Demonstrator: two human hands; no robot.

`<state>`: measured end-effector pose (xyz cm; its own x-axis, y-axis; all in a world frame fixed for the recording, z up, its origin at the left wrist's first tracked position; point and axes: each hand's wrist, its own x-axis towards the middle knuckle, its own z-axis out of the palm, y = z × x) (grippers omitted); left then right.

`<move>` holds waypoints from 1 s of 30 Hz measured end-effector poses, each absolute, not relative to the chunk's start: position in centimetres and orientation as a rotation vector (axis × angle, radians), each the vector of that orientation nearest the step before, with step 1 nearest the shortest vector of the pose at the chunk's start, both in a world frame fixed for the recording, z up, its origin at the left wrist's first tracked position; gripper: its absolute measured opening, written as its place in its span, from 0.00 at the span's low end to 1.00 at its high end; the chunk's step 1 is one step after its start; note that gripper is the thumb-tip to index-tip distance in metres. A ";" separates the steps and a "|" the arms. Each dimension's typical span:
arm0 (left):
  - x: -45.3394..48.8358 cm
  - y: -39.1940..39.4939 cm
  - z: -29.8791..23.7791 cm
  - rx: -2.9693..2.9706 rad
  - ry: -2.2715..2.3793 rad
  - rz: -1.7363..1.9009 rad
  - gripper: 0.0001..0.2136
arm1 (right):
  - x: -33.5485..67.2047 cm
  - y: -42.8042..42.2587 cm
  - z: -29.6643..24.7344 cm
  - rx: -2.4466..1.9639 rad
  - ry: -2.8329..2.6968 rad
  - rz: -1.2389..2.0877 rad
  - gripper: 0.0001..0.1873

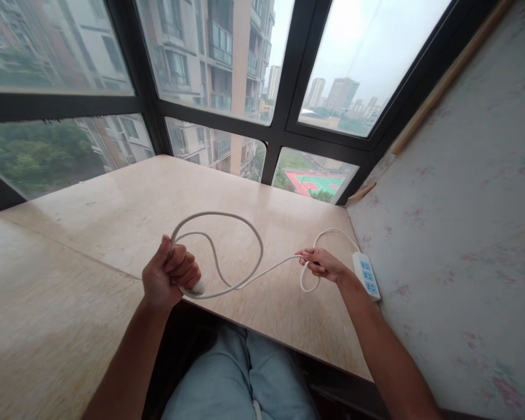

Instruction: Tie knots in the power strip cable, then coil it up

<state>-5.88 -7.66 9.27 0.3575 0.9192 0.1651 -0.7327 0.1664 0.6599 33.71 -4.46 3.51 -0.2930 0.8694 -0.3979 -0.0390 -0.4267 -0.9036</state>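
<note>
A white power cord (245, 224) runs in loops over a beige marble sill (126, 204). My left hand (168, 274) is closed in a fist around gathered loops of the cord, with what looks like the plug end sticking out below the fingers. My right hand (321, 263) pinches the cord further along, fingers closed on it. From there the cord curls to a white power strip (367, 275) with blue sockets, lying at the sill's right edge against the wall.
Large dark-framed windows (280, 137) stand behind the sill, with buildings outside. A pale floral-papered wall (464, 221) closes the right side. My light blue trousers (240, 379) show below the sill's front edge.
</note>
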 end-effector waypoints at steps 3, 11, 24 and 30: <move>-5.3 -6.9 9.7 0.734 0.420 1.090 0.27 | 33.9 -5.8 3.9 -1.397 -1.389 1.812 0.15; -1.8 -5.6 11.9 0.752 0.466 0.631 0.28 | 30.9 -6.0 5.2 -1.428 -2.086 1.818 0.12; 3.1 -3.3 11.0 0.942 0.527 -0.040 0.23 | 28.1 -7.5 5.4 -1.221 -2.245 1.571 0.20; 4.3 -3.1 11.4 1.058 0.678 0.062 0.22 | 28.3 -8.8 4.2 -1.217 -1.882 1.655 0.29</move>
